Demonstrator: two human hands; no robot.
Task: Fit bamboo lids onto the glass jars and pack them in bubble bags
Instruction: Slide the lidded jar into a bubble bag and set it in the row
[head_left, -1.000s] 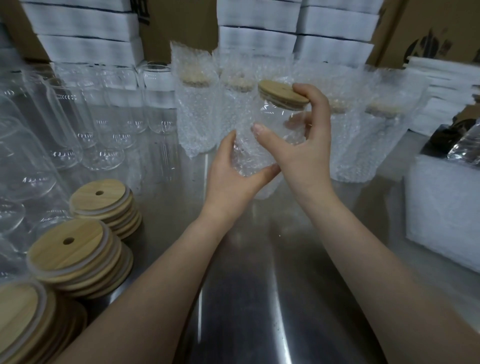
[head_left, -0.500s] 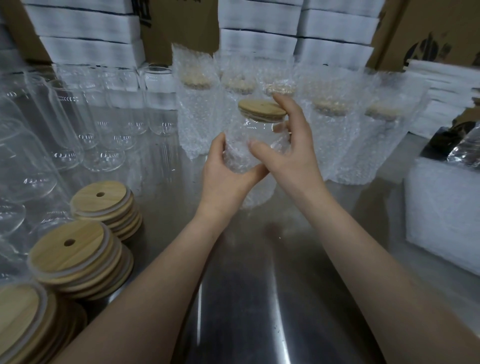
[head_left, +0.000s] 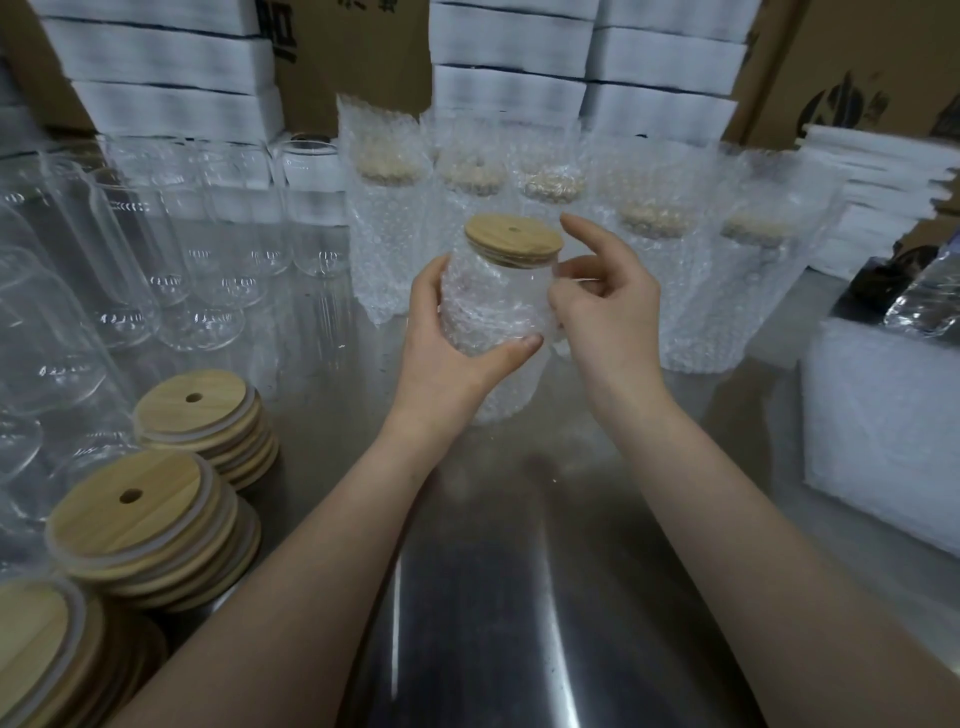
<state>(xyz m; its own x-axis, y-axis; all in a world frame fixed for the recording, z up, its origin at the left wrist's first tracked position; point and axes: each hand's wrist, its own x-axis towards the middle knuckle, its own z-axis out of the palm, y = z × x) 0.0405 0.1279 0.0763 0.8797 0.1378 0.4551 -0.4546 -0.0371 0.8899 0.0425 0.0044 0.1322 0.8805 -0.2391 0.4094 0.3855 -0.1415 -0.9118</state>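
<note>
My left hand (head_left: 447, 358) grips the bubble-bagged clear glass jar (head_left: 493, 312), round bamboo lid (head_left: 513, 240) on top; my right hand (head_left: 608, 312) hovers released beside it.

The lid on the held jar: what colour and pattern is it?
Pale tan bamboo lid with faint wood grain, clearest in the head view.

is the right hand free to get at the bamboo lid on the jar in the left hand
Likely yes: the right hand is open beside the bamboo lid, which sits above the bubble bag, nothing between them; the left hand grips the jar.
</note>
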